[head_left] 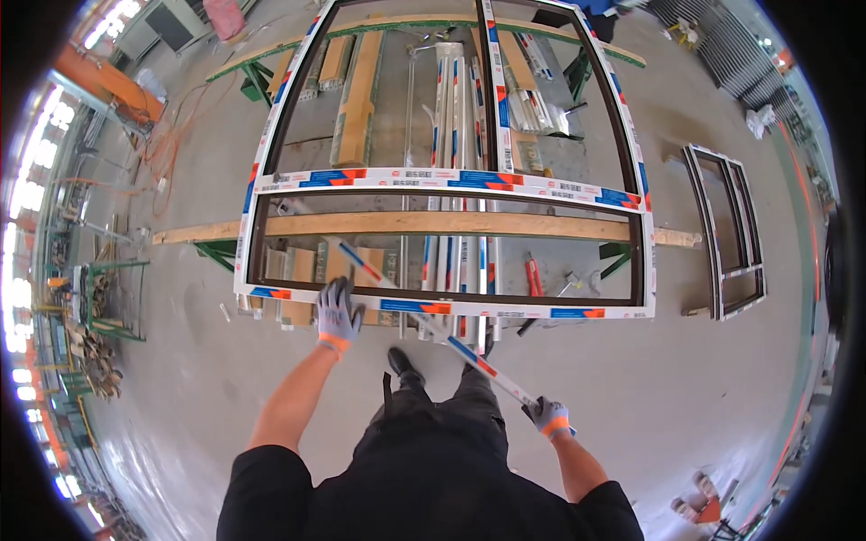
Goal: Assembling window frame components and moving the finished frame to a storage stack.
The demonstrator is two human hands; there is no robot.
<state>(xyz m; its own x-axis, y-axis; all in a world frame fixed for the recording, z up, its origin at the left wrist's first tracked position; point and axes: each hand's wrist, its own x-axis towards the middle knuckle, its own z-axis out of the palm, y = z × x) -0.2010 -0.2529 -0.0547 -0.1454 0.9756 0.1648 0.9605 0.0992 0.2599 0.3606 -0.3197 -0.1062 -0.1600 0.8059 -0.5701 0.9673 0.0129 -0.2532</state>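
My left hand (337,316), in a grey glove with an orange cuff, lies over the near rail of a large window frame (424,305), left of its middle. Its fingers point away from me and the thumb stands apart. My right hand (548,417), gloved alike, is closed round the near end of a long thin profile strip (469,357) with blue and red film. The strip slants up to the left across the near rail, its far end over the frame's lower opening, blurred. The dark frame has white, blue and red protective film and crossbars.
Wooden beams (424,224) on green trestles carry the frame. Beneath lie several wrapped profiles (442,108), boards (361,99) and a red-handled tool (534,274). A smaller frame (729,230) is on the floor at right. An orange machine (104,81) and hoses stand far left.
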